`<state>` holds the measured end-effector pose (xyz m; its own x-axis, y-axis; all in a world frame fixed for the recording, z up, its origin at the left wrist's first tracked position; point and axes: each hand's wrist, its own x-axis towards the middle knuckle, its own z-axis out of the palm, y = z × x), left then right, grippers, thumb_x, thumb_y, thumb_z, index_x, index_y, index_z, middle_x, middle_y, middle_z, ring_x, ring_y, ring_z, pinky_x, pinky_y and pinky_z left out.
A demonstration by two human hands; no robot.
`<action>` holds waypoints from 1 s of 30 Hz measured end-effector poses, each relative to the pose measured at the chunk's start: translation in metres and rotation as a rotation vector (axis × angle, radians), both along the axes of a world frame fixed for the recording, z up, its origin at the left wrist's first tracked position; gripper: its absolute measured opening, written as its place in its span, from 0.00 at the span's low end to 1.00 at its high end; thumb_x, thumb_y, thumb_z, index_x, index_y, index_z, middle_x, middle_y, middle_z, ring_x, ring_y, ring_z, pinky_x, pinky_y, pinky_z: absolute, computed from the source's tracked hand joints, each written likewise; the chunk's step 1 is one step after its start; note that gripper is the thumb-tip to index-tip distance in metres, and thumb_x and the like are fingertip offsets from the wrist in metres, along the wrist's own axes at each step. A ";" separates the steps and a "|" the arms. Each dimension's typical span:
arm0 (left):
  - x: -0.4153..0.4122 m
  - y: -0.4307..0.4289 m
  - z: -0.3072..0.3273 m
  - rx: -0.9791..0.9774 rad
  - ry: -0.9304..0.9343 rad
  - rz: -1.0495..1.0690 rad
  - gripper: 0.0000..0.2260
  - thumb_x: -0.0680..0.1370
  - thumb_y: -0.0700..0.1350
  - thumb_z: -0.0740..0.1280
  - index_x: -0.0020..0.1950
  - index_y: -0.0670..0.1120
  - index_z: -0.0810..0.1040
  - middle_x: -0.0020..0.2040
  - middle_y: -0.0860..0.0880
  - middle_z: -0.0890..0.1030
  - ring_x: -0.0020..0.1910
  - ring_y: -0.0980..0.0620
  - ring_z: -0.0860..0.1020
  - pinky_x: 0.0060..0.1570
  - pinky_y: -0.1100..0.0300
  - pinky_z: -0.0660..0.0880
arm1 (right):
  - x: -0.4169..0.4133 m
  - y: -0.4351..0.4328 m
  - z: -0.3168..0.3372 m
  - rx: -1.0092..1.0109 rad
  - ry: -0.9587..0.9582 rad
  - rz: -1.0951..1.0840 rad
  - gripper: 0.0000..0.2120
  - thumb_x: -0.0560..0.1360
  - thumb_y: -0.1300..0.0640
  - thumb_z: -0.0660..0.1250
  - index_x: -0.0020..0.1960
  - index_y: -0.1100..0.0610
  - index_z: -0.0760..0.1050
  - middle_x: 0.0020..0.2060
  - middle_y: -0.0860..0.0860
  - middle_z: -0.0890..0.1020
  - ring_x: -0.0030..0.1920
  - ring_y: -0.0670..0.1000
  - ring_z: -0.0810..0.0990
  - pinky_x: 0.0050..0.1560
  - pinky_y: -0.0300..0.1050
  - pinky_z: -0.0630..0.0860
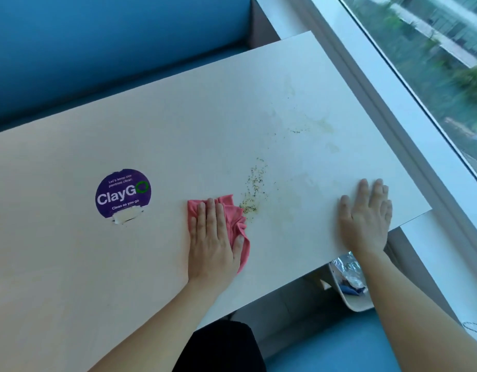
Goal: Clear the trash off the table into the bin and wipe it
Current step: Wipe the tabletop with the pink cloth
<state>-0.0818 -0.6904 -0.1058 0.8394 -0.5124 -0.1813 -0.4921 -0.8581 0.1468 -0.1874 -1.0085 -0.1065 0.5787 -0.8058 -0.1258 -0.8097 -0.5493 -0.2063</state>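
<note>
Left hand [213, 237] atop cloth [233, 214], apparently near-to-far

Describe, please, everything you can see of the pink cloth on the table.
The pink cloth looks like soft fabric, crumpled into folds, lying on the pale table right of the purple sticker. The left hand presses flat on it with straight fingers, covering much of it. Its upper right edge meets a trail of dark crumbs.
</note>
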 end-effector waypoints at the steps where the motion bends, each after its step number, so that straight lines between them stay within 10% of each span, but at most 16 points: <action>1: 0.000 -0.012 -0.001 -0.005 0.000 -0.006 0.37 0.83 0.62 0.48 0.83 0.37 0.51 0.84 0.39 0.50 0.83 0.40 0.48 0.80 0.40 0.52 | 0.001 0.001 0.000 -0.003 -0.005 -0.007 0.31 0.84 0.41 0.48 0.82 0.52 0.51 0.83 0.55 0.48 0.82 0.53 0.44 0.82 0.55 0.43; 20: 0.038 -0.088 0.000 -0.054 0.044 0.184 0.31 0.83 0.52 0.46 0.84 0.39 0.48 0.84 0.41 0.47 0.83 0.40 0.46 0.81 0.42 0.49 | 0.000 -0.005 -0.004 -0.012 -0.005 -0.002 0.32 0.82 0.38 0.44 0.82 0.50 0.50 0.83 0.54 0.48 0.82 0.53 0.44 0.81 0.56 0.44; 30: 0.012 -0.135 -0.004 -0.079 0.005 -0.042 0.31 0.83 0.55 0.47 0.84 0.41 0.52 0.84 0.43 0.52 0.83 0.40 0.50 0.80 0.40 0.51 | 0.000 -0.006 -0.005 -0.017 -0.005 -0.007 0.32 0.82 0.39 0.44 0.83 0.50 0.50 0.83 0.53 0.48 0.82 0.52 0.43 0.81 0.55 0.43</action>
